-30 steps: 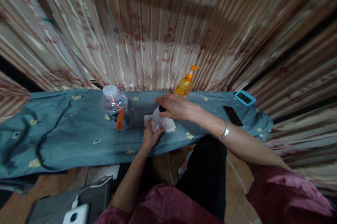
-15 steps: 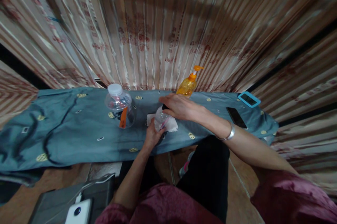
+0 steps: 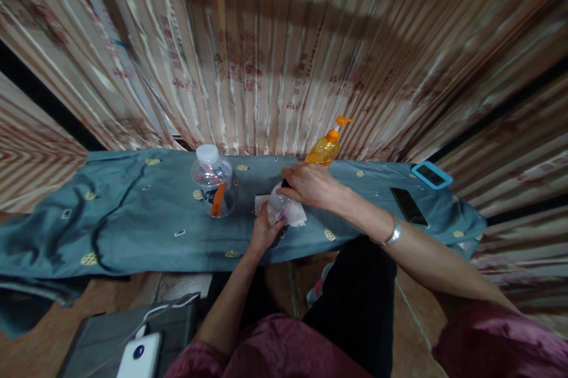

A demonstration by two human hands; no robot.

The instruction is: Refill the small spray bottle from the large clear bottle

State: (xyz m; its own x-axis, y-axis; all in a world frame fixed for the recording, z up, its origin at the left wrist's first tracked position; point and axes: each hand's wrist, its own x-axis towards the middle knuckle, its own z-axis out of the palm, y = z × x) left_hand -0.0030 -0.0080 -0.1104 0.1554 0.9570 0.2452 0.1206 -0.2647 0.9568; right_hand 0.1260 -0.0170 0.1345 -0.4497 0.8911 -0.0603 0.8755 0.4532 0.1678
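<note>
My left hand is wrapped around the lower side of a small clear plastic bottle with a bit of pink on it. Over the bottle's top, my right hand grips a black cap, mostly covered by the fingers. Whether the cap sits on the bottle or is loose, I cannot tell. A white paper tissue lies beneath the bottle on the cloth. Behind the right hand stands an orange-yellow pump bottle, its lower part hidden.
A larger clear jar with a white lid stands to the left. On the right lie a dark phone and a blue-framed device. The patterned cloth covers a narrow table against a curtain. A white power bank is at lower left.
The whole view has shifted, so everything appears slightly farther right. Both hands keep their places on the small bottle and its cap, with little visible movement.
</note>
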